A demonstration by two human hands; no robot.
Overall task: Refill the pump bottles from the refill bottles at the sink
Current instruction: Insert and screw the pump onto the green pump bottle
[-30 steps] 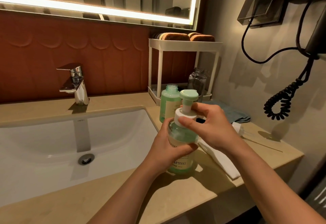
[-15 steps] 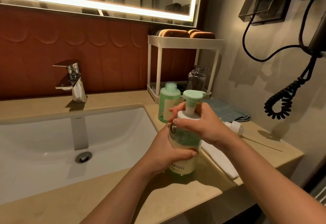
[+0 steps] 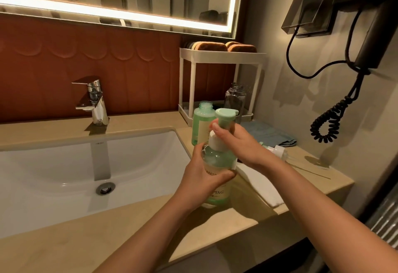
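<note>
I see the white sink [image 3: 64,176] sunk into the beige counter [image 3: 140,236], with the chrome tap [image 3: 94,100] behind it. At the counter's far corner stands a white rack [image 3: 221,54], and a folded white towel [image 3: 258,184] lies to the right of my work. The green pump bottle [image 3: 219,158] stands upright on the counter just right of the basin. My left hand [image 3: 204,176] wraps round its body. My right hand [image 3: 239,145] is curled round the white collar under the green pump head [image 3: 225,117]. Just behind stands an uncapped green refill bottle [image 3: 200,126], with a dark clear bottle [image 3: 234,98] by the rack. A loose pump [image 3: 277,151] lies on the counter beyond my right wrist.
</note>
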